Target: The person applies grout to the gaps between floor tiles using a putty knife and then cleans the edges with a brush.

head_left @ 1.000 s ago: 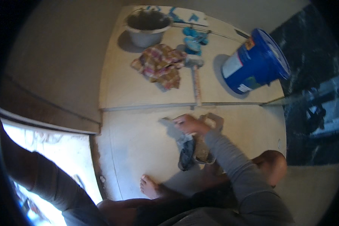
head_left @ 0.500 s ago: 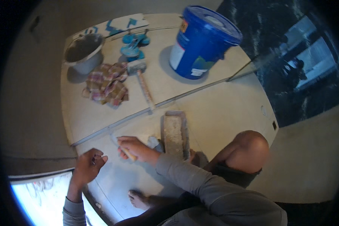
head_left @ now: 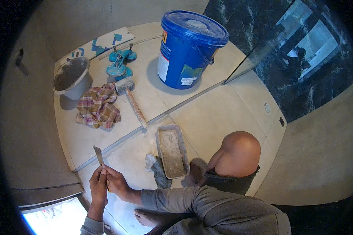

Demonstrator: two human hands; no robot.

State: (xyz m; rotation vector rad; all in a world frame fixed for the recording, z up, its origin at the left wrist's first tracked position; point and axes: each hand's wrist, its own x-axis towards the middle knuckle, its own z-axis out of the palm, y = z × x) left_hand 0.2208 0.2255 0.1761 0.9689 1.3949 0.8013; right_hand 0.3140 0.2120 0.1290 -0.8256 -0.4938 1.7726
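Note:
Held upright in my right hand (head_left: pixel 119 184) is a putty knife (head_left: pixel 98 155) with a narrow metal blade pointing up and away from me. Its handle is mostly hidden in my closed fingers. My left hand (head_left: pixel 98 187) meets it from the left, thumb and fingers pinched at the base of the blade. To the right of my hands, a grey rectangular trough (head_left: pixel 169 127) holds dried-looking pale mortar or grout. A dark crumpled cloth or bag (head_left: pixel 159 172) with a whitish end lies against the trough's left side.
Beyond a low floor strip (head_left: pixel 121 141) stand a lidded blue bucket (head_left: pixel 192 53), a grey pail (head_left: pixel 75 88) and turquoise suction lifters (head_left: pixel 119 69). A checked cloth (head_left: pixel 98 107) and a mallet (head_left: pixel 135 105) lie nearby. A glass panel (head_left: pixel 247 64) rises at the right, beside my bent knee (head_left: pixel 239 152).
My right hand has brought the putty knife left and turned its blade upward. My left hand, apart from it before, has closed onto the blade's base. The view has shifted slightly.

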